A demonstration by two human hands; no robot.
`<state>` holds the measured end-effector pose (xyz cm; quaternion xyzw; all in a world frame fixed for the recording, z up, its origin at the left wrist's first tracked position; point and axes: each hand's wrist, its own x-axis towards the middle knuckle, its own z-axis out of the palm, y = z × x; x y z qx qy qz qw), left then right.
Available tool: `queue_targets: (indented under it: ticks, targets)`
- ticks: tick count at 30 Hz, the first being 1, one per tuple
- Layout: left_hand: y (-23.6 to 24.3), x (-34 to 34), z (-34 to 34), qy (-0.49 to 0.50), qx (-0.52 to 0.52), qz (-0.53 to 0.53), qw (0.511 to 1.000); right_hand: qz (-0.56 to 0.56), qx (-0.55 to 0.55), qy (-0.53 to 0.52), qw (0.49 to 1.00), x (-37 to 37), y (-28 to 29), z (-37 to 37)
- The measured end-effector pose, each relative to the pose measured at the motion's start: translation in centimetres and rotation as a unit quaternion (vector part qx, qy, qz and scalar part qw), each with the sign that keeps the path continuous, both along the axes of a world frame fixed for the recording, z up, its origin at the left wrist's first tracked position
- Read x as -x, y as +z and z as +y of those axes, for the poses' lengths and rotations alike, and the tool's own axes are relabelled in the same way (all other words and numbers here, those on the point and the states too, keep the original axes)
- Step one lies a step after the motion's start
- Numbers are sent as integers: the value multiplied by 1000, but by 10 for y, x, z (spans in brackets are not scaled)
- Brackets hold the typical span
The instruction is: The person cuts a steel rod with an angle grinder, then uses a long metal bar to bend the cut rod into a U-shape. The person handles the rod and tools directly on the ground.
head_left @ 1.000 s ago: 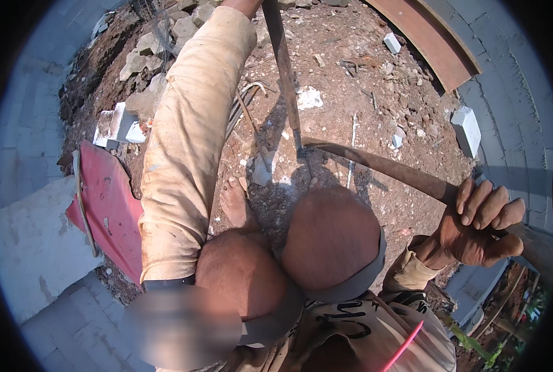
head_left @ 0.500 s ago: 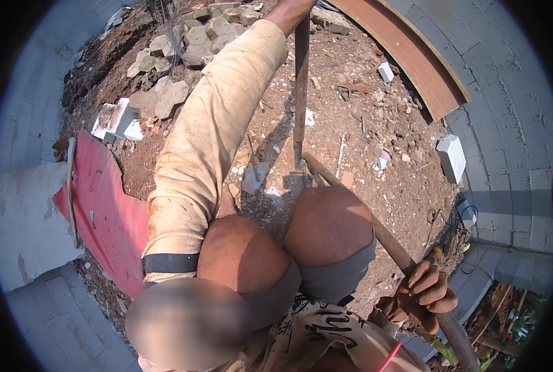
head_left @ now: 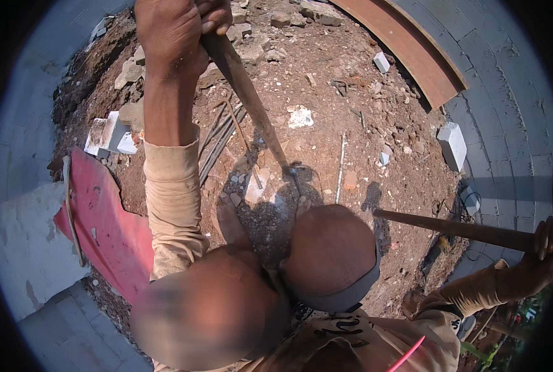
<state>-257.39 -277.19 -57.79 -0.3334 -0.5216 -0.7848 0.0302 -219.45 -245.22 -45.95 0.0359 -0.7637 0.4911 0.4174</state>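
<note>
My left hand, at the top left, grips a long brown pole that slants down to a small metal piece on the rubble ground near my bare feet. At the right rim, my right hand is closed around a second long dark shaft, whose narrower end points left, beside my right knee. Its shadow falls on the soil. Thin rods lie left of the first pole.
Broken concrete lumps, white blocks and a brown board edge the dirt. A red torn sheet lies left. Pale block walls curve around both sides.
My left hand has come toward me and left, tilting its pole. My right hand has moved up and right, pulling the second shaft's tip away from the first pole's foot.
</note>
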Motion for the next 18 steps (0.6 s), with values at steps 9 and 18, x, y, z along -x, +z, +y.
queue_targets:
  ticks: [9,18]
  targets:
    - [-22,-52,-105,-260,-167,95,946,-446,-8,-84,891,85,-315,-9]
    - [-33,-57,-134,-197,-167,104,960,-385,-245,-142,878,119,-475,-77]
